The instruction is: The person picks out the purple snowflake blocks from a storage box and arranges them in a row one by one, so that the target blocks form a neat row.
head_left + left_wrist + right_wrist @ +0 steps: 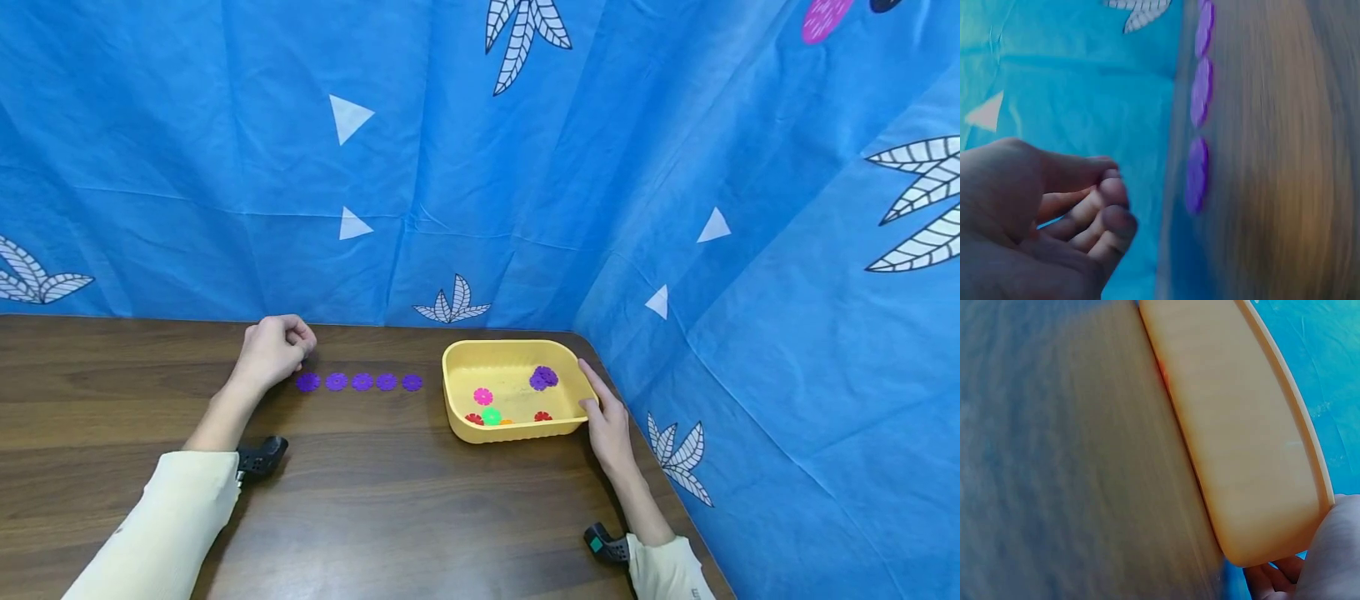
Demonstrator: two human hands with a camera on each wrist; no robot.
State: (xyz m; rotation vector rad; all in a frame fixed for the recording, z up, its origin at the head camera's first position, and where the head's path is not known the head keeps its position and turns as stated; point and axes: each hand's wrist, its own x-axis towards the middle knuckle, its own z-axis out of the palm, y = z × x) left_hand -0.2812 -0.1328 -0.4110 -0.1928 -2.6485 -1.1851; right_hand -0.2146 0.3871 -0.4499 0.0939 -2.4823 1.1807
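My left hand (pixel 275 352) is just behind the left end of a row of purple flower-shaped plastic discs (pixel 362 382) lying flat on the table. In the left wrist view its thumb and fingertips (pixel 1116 187) meet, with nothing visible between them, apart from the nearest disc (pixel 1197 175). At the right, my right hand (pixel 609 421) grips the right end of a yellow plastic basket (pixel 468 354), thumb at the rim and fingers outside. Inside lie a small heap of purple discs (pixel 543 378), a pink disc (pixel 483 397), a green one (pixel 491 416) and red ones (pixel 542 417).
The brown wooden table (pixel 390 500) ends at a blue patterned curtain (pixel 300 167) behind and on the right. The basket stands near the table's back right corner. A black wrist device (pixel 262 456) sits on the left forearm, another (pixel 606 543) on the right.
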